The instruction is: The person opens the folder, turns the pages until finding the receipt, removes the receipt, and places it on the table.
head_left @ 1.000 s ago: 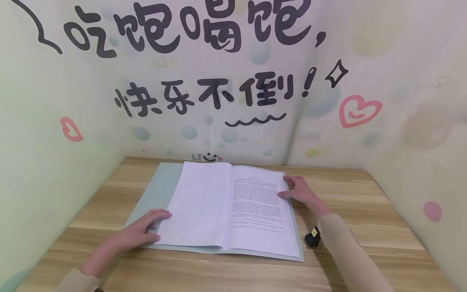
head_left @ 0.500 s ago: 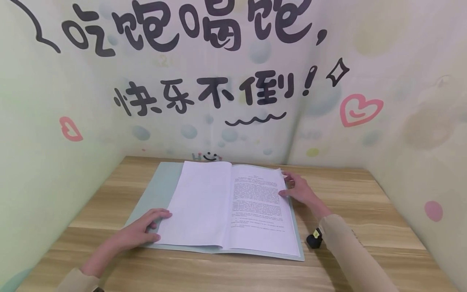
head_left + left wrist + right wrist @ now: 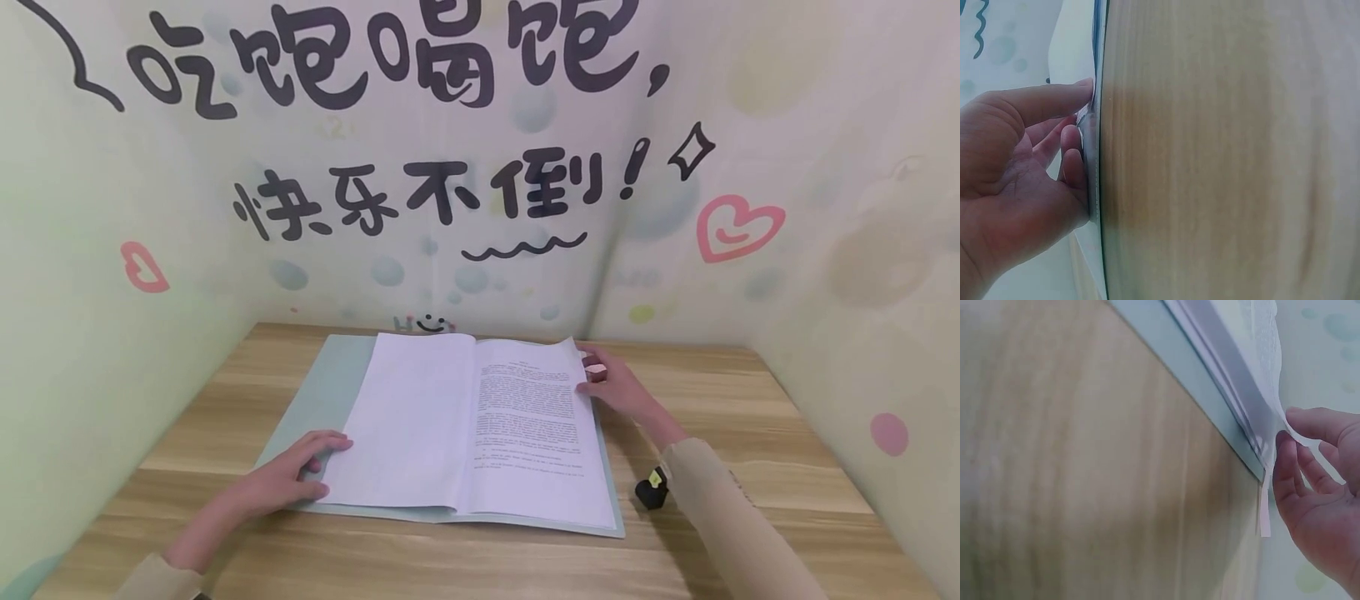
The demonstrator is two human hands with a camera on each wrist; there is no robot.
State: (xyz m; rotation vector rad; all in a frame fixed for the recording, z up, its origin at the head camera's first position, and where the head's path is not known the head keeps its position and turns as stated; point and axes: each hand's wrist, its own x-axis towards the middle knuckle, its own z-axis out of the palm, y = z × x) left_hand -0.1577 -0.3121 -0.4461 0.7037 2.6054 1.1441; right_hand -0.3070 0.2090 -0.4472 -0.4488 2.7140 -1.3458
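A pale blue folder (image 3: 330, 375) lies spread out on the wooden table, holding a stack of white pages. Its left page (image 3: 412, 417) looks blank; the right page (image 3: 525, 500) carries printed text. My left hand (image 3: 281, 477) rests at the lower left edge of the blank page, fingers loosely bent, fingertips on the paper. At the upper right corner, my right hand (image 3: 618, 385) pinches the printed sheet. That corner is lifted and curled; in the right wrist view the sheet (image 3: 1300, 439) bends up between thumb and fingers, apart from the stack beneath.
Beside the right sleeve (image 3: 720, 508) is a small black object (image 3: 651, 492) with a yellow mark. A wall (image 3: 360, 275) with large black characters and pink hearts rises behind the table (image 3: 712, 400). A narrow pinkish strip (image 3: 1265, 519) shows near the folder's corner.
The upper right corner of the printed page has come up and curls inward, with my right hand raised slightly along with it. My left hand has stayed in place.
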